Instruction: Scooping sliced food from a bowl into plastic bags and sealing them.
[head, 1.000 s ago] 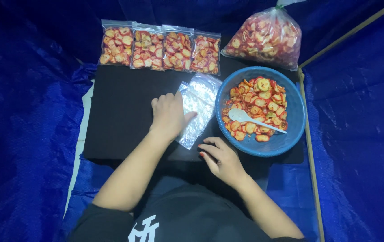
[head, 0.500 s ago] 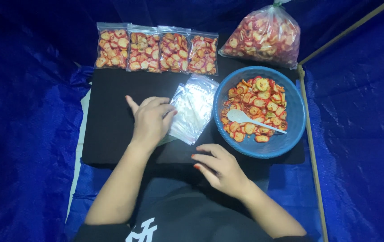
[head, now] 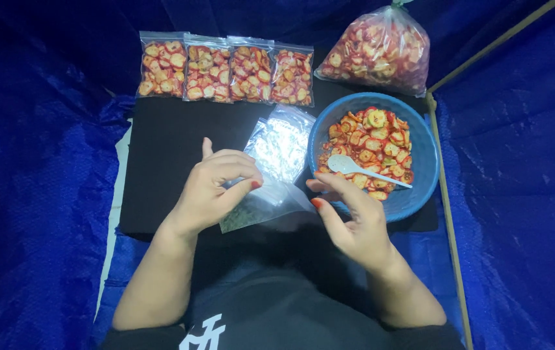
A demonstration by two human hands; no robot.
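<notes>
My left hand (head: 215, 188) pinches an empty clear zip bag (head: 266, 203) by its top edge, lifted just above the black mat (head: 161, 149). My right hand (head: 352, 217) hovers beside the bag's right corner with fingers spread, close to it but holding nothing. A small stack of empty clear bags (head: 283, 142) lies on the mat behind. To the right stands a blue bowl (head: 420, 146) of red and yellow snack slices with a white spoon (head: 358, 170) lying in it.
Several filled zip bags (head: 226, 68) lie in a row along the mat's far edge. A large clear bag of the same slices (head: 381, 52) sits at the back right. Blue tarp surrounds the mat, with a wooden bar (head: 446, 214) on the right.
My left hand has drawn one empty bag off the stack and pulled it toward me. My right hand has risen from the mat's near edge up to the bag.
</notes>
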